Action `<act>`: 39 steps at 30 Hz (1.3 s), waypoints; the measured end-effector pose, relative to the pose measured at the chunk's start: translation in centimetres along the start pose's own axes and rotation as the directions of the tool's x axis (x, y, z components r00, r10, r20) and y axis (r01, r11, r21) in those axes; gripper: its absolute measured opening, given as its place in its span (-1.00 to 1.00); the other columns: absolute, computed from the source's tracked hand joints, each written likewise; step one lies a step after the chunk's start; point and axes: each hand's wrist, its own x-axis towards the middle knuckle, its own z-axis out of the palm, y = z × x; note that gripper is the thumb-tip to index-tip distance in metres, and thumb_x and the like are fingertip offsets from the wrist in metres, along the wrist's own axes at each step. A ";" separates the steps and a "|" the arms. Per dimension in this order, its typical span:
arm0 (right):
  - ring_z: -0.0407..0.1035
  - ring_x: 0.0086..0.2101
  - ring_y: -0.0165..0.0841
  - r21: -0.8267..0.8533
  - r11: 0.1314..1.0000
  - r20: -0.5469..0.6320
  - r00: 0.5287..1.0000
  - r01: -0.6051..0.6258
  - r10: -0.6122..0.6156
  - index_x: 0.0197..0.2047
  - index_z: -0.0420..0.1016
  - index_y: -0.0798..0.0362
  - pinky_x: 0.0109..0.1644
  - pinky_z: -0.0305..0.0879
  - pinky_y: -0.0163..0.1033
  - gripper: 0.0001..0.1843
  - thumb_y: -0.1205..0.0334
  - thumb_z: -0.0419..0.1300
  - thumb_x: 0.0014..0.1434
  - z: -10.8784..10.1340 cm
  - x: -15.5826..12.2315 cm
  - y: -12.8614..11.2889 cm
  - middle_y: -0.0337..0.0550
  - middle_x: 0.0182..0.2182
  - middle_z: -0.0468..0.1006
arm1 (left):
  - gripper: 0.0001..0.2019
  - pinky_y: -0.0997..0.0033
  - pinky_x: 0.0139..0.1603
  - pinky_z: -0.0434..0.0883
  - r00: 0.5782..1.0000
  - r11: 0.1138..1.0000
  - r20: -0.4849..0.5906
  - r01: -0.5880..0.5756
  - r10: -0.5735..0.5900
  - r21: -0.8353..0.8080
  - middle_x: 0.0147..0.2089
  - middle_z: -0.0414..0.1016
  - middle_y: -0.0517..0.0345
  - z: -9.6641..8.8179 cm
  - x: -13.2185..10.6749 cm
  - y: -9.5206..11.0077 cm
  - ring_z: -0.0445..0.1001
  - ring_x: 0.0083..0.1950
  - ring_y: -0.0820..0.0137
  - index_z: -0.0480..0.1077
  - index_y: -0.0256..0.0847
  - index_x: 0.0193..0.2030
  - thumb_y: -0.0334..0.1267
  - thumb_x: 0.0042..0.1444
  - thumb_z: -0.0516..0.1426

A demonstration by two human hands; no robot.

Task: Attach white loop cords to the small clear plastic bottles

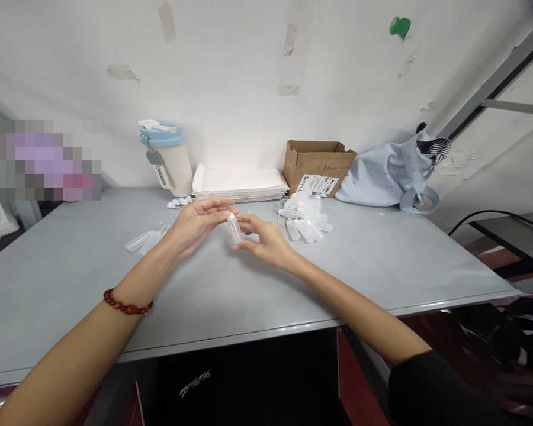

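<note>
My right hand (266, 239) holds a small clear plastic bottle (235, 229) upright above the grey table (382, 260), fingers around its body. My left hand (195, 223) reaches in from the left, its fingertips touching the bottle's white top. A red bead bracelet sits on my left wrist. A pile of similar clear bottles (304, 220) lies just right of my hands. A few more bottles (144, 241) and small white caps (180, 203) lie to the left.
A cup with a blue lid (166, 157) stands at the back by the wall, beside a stack of white sheets (240, 183). An open cardboard box (317, 165) and a light blue cloth bag (391, 174) sit at the back right.
</note>
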 end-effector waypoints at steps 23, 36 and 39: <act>0.46 -0.16 -0.11 -0.467 0.873 0.128 0.988 0.140 -0.090 0.22 0.06 0.17 -0.16 0.37 -0.06 -0.50 0.32 0.07 0.24 0.5 -0.2 0.5 0.16 -0.11 0.55 | -0.83 0.28 -0.17 0.42 0.987 0.961 -0.159 0.019 0.026 0.276 -0.46 0.53 0.11 1.3 -0.5 0.2 0.46 -0.36 0.30 0.58 -0.20 -0.43 -0.16 -0.14 0.32; 0.51 -0.20 -0.19 -0.394 0.919 0.000 1.000 -0.006 0.006 0.03 0.18 0.11 -0.19 0.36 -0.14 -0.65 0.10 0.09 0.27 0.6 -0.2 0.1 0.11 -0.08 0.54 | -0.76 0.29 -0.11 0.41 0.967 0.983 -0.243 -0.034 0.078 0.183 -0.38 0.52 0.09 1.6 -0.5 -0.2 0.45 -0.31 0.34 0.54 -0.26 -0.37 -0.10 -0.08 0.30; 0.51 -0.30 -0.20 -0.456 0.889 -0.012 0.999 -0.038 0.037 -0.03 0.24 0.13 -0.27 0.31 -0.19 -0.64 0.01 0.08 0.27 0.6 -0.2 -0.2 0.03 -0.28 0.59 | -0.76 0.28 -0.11 0.41 0.973 0.981 -0.215 -0.039 0.080 0.188 -0.36 0.53 0.08 1.9 -0.6 -0.2 0.47 -0.30 0.32 0.53 -0.25 -0.37 -0.10 -0.07 0.30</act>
